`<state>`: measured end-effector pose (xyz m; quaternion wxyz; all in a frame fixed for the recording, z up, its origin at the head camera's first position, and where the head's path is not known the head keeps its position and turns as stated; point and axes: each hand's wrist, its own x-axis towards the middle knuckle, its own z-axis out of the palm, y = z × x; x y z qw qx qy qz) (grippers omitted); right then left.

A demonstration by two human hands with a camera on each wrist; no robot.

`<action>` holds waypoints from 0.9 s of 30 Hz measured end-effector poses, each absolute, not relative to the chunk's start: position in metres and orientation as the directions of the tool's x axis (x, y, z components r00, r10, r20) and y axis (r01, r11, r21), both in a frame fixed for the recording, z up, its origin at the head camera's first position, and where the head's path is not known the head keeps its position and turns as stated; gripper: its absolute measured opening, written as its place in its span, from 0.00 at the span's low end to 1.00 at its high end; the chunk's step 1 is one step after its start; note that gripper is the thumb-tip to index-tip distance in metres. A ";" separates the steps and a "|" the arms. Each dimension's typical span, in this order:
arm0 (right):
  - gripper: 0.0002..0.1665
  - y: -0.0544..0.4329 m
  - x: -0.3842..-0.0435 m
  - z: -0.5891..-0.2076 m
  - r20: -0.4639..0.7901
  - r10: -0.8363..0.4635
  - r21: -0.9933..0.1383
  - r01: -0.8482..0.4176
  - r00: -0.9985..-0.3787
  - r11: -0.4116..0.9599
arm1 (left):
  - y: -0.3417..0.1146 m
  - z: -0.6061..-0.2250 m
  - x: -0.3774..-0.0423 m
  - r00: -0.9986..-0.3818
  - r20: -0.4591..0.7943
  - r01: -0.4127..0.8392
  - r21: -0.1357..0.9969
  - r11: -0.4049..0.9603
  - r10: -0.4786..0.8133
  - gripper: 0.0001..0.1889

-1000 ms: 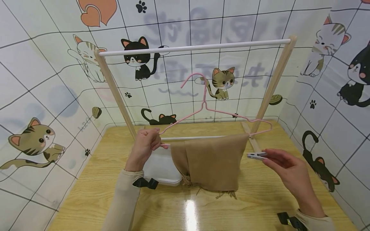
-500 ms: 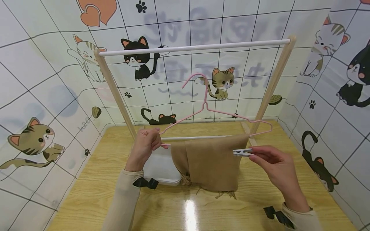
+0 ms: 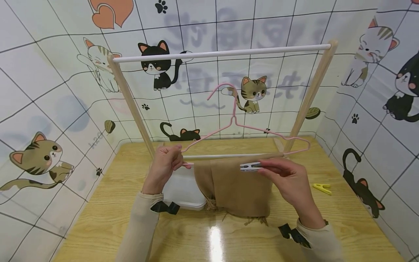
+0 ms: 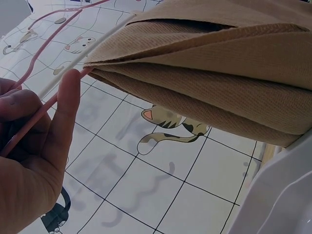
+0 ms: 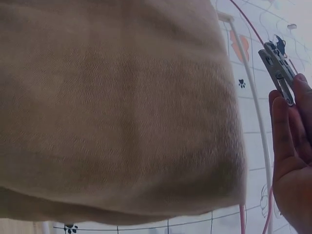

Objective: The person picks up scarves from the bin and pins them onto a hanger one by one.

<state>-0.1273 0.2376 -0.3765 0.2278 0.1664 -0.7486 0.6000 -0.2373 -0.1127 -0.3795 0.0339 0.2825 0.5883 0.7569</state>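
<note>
A pink hanger (image 3: 234, 120) is held up by my left hand (image 3: 164, 165), whose fingers curl round its left end. Over the hanger's lower bar hangs a folded brown scarf (image 3: 242, 193) with fringed ends. My right hand (image 3: 289, 182) pinches a grey clothespin (image 3: 250, 166) between thumb and fingers, in front of the scarf's upper part. In the right wrist view the clothespin (image 5: 278, 70) appears beside the scarf's edge. The left wrist view shows the scarf (image 4: 204, 73) in layered folds close to my left fingertips.
Behind the hanger stands a rack with a white top rail (image 3: 222, 54) and wooden legs (image 3: 311, 98). A white lidded box (image 3: 183, 189) sits on the wooden table (image 3: 108, 218), partly behind the scarf. On the right lies a yellow clothespin (image 3: 322, 188).
My right hand has carried the grey clothespin leftward, from beside the scarf to in front of it. The yellow clothespin has come into sight. My left hand stays in place.
</note>
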 end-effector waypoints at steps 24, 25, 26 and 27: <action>0.07 0.177 -0.163 -0.362 0.540 -0.070 -0.810 -0.541 -0.838 0.227 | -0.110 -0.380 -0.237 -0.829 0.406 0.297 0.903 -0.311 0.386 0.32; 0.07 0.175 -0.164 -0.360 0.544 -0.072 -0.804 -0.543 -0.836 0.241 | -0.110 -0.380 -0.237 -0.827 0.408 0.299 0.902 -0.312 0.387 0.32; 0.07 0.174 -0.165 -0.359 0.545 -0.076 -0.799 -0.545 -0.835 0.252 | -0.110 -0.380 -0.237 -0.826 0.410 0.301 0.901 -0.312 0.388 0.32; 0.07 0.172 -0.166 -0.358 0.546 -0.080 -0.795 -0.546 -0.834 0.264 | -0.110 -0.380 -0.237 -0.824 0.411 0.301 0.901 -0.313 0.389 0.32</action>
